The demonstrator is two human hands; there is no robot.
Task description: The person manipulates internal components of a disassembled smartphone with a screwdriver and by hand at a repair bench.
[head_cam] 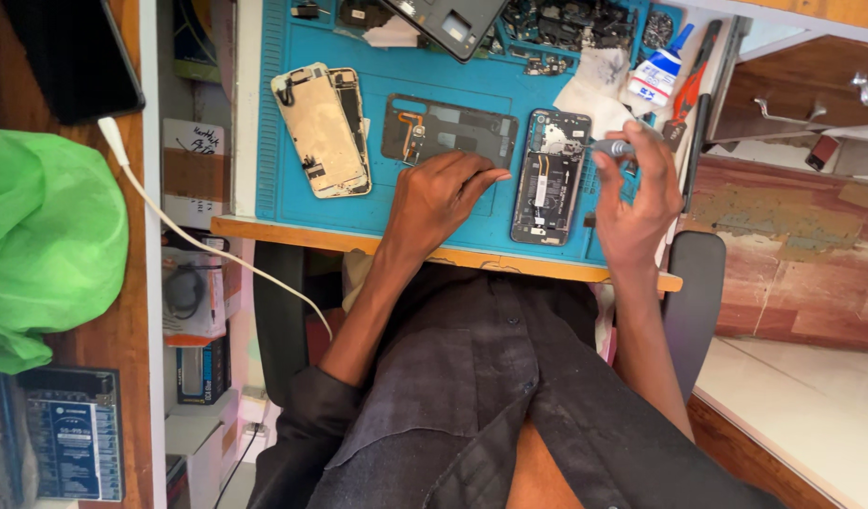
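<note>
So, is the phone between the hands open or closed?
Open: the phone lies with its back cover off, its battery and circuit board exposed on the blue mat.

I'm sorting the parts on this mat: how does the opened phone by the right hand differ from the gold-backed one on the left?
The opened phone is dark, lies straight, and shows its battery and boards. The gold-backed phone is pale gold, lies tilted, untouched. The right hand holds a screwdriver at the dark one. Both rest on the blue mat.

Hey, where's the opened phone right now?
In the head view, the opened phone lies on the blue mat, right of centre, between the left hand and right hand.
</note>
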